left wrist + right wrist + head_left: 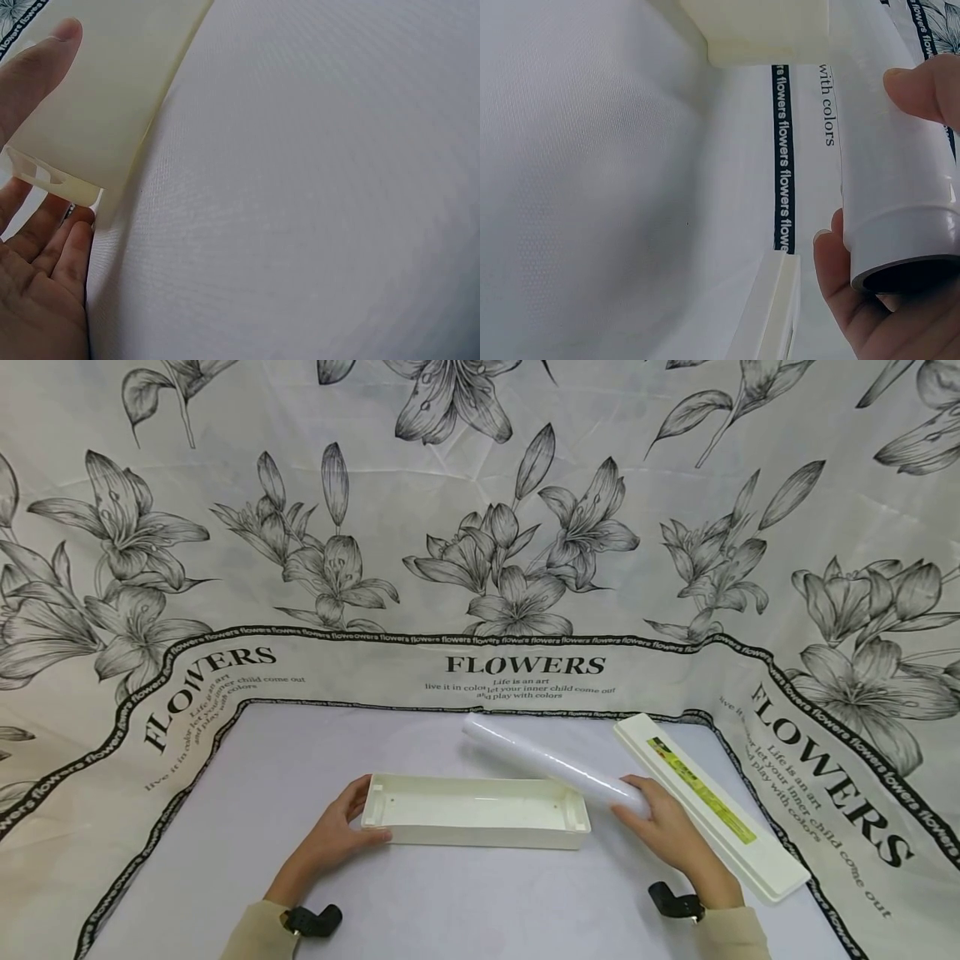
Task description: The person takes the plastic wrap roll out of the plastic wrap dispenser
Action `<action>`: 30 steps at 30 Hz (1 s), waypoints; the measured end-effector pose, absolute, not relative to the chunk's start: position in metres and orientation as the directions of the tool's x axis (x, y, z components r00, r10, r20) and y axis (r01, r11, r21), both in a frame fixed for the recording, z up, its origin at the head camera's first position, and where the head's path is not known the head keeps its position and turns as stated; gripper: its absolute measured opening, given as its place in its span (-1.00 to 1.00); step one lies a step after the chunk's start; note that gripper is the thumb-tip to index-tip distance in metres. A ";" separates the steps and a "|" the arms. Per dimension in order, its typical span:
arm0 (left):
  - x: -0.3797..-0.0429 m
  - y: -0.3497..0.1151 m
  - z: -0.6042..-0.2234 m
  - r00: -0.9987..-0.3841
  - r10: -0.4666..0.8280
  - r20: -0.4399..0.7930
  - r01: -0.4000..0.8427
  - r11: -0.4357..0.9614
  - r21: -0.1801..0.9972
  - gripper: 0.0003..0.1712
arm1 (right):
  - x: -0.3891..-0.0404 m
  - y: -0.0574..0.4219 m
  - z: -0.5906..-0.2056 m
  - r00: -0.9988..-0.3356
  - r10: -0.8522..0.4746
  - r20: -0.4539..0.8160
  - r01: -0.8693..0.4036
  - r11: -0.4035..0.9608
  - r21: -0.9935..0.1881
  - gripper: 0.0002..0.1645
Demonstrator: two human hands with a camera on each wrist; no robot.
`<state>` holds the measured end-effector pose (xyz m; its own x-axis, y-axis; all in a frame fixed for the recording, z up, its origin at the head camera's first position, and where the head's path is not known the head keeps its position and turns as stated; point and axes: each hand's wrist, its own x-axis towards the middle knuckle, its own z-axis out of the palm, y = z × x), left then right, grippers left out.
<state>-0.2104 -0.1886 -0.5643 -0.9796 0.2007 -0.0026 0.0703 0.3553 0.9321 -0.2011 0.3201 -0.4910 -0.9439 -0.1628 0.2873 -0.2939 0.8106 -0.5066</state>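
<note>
A long cream plastic box (480, 836) lies open-topped in the middle of the table. My left hand (347, 827) grips its left end, the thumb along the front wall and the fingers at the end wall. In the left wrist view the box (112, 97) shows its plain front wall beside the thumb. My right hand (663, 827) holds the near right end of a roll of plastic wrap (540, 760), which slants up to the left behind the box. The roll (892, 165) has a dark hollow core end in the right wrist view. Box and roll are apart inside the box's opening.
A long cream lid (780, 860) with a yellow-green label (701, 789) lies slanted at the right, beside my right forearm. A white cloth with a dark printed border (480, 711) covers the table, and a flower-printed cloth (480, 527) rises behind it.
</note>
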 end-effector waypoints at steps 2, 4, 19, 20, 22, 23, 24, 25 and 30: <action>-0.210 -0.188 -0.564 -0.980 0.197 -0.005 0.067 0.360 0.930 0.25 | -0.201 0.321 -0.492 -0.943 -0.161 0.291 -0.295 0.810 -0.506 -0.41; -0.210 -0.188 -0.564 -0.981 0.193 -0.008 0.064 0.361 0.930 0.25 | -0.200 0.322 -0.492 -0.942 -0.159 0.294 -0.295 0.809 -0.508 -0.41; -0.209 -0.188 -0.561 -0.982 0.189 -0.008 0.061 0.358 0.932 0.23 | -0.197 0.327 -0.490 -0.947 -0.133 0.292 -0.272 0.815 -0.512 -0.40; -0.209 -0.188 -0.561 -0.982 0.189 -0.009 0.061 0.358 0.932 0.23 | -0.196 0.328 -0.490 -0.948 -0.130 0.292 -0.269 0.817 -0.509 -0.40; -0.208 -0.187 -0.560 -0.982 0.188 -0.010 0.060 0.361 0.931 0.23 | -0.196 0.329 -0.491 -0.946 -0.124 0.300 -0.268 0.819 -0.507 -0.40; -0.208 -0.187 -0.560 -0.982 0.187 -0.011 0.058 0.361 0.931 0.23 | -0.195 0.330 -0.491 -0.946 -0.121 0.302 -0.267 0.820 -0.506 -0.40; -0.208 -0.187 -0.560 -0.982 0.187 -0.011 0.058 0.360 0.931 0.23 | -0.195 0.330 -0.491 -0.946 -0.118 0.303 -0.265 0.821 -0.506 -0.40; -0.208 -0.187 -0.560 -0.982 0.186 -0.011 0.057 0.360 0.931 0.24 | -0.195 0.331 -0.492 -0.946 -0.116 0.303 -0.263 0.819 -0.509 -0.40; -0.209 -0.188 -0.562 -0.981 0.192 -0.007 0.063 0.357 0.932 0.24 | -0.192 0.338 -0.494 -0.957 -0.089 0.277 -0.228 0.820 -0.524 -0.37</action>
